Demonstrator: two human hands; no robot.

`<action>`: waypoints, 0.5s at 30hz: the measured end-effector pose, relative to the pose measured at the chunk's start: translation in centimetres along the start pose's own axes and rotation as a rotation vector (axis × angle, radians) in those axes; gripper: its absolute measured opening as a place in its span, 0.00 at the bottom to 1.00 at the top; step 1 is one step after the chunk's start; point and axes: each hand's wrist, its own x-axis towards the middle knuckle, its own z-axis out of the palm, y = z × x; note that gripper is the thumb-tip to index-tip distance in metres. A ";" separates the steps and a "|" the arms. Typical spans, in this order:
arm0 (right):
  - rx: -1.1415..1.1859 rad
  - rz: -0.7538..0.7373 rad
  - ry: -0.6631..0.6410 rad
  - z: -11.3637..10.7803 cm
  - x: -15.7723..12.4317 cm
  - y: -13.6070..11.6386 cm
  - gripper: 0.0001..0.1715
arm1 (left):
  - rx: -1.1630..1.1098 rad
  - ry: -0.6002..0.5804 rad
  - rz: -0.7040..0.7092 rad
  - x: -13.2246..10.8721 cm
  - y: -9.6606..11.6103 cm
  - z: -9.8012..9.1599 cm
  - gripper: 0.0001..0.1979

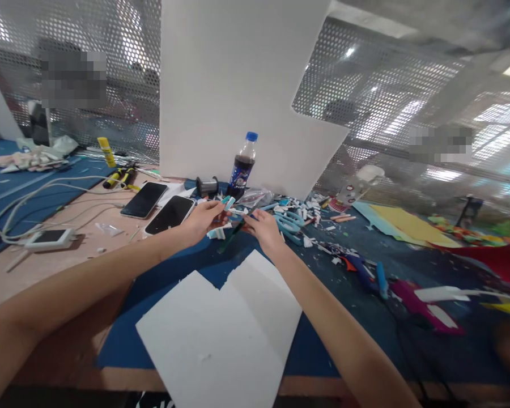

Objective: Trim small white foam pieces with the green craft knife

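Pinched in the fingers of my left hand is a small teal-and-white piece. My right hand, close beside it, is closed on a slim dark green strip-like tool that slants down to the left; its exact kind is unclear. A little white bit shows between the two hands. Below them, a notched white board lies on the blue mat and reaches over the table's front edge. More teal-and-white scraps lie just under my left hand.
Behind my hands stand a cola bottle and a wire spool. Two phones, pliers and a glue stick are at left. Blue-handled scissors, white scraps and a magenta glue gun lie to the right.
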 end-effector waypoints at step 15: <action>0.230 -0.015 0.015 -6.5 -2.2 -5.2 0.17 | 0.027 -0.210 -0.114 -0.7 -2.7 0.1 0.15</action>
